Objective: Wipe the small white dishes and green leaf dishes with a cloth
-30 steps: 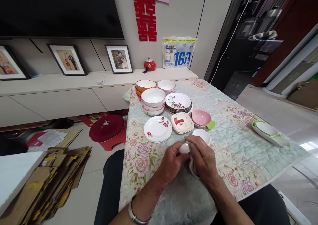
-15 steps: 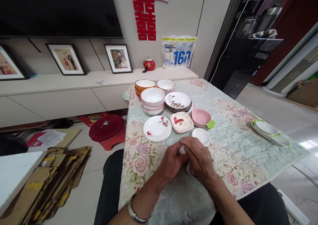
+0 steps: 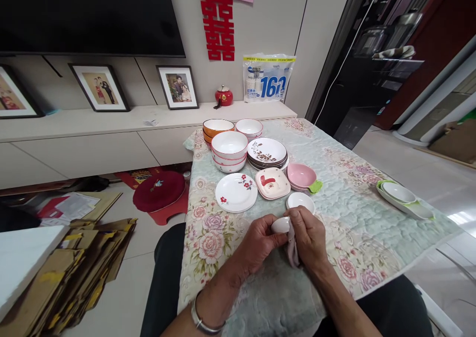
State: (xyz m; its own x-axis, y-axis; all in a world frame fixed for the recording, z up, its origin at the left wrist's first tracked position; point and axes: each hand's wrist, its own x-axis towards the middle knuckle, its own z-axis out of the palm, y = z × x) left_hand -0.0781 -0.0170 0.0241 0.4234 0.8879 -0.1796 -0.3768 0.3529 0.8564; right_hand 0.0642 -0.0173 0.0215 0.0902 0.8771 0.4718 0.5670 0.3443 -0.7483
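Note:
My left hand (image 3: 261, 240) pinches a small white bowl (image 3: 280, 225) by its side, above the near part of the table. A pale pink cloth (image 3: 293, 250) hangs from my right hand (image 3: 308, 232), whose fingers press it against the bowl's right edge. Just beyond my right hand is a small white bowl (image 3: 302, 203) on the tablecloth. Behind it sit a pink bowl (image 3: 300, 175) with a green leaf-shaped handle and a squarish patterned plate (image 3: 272, 183). White plates with red flowers (image 3: 235, 193) lie to the left.
Farther back stand stacked white bowls (image 3: 229, 146), orange bowls (image 3: 217, 126), brown-patterned plates (image 3: 267, 151) and more white bowls (image 3: 249, 127). Green-edged white dishes (image 3: 403, 198) lie at the right. A red stool (image 3: 159, 193) and flattened cardboard (image 3: 85, 262) are on the left floor.
My right hand has shifted slightly right and opened a gap from my left hand, so the small bowl and the hanging cloth show more. The dishes on the table have not moved.

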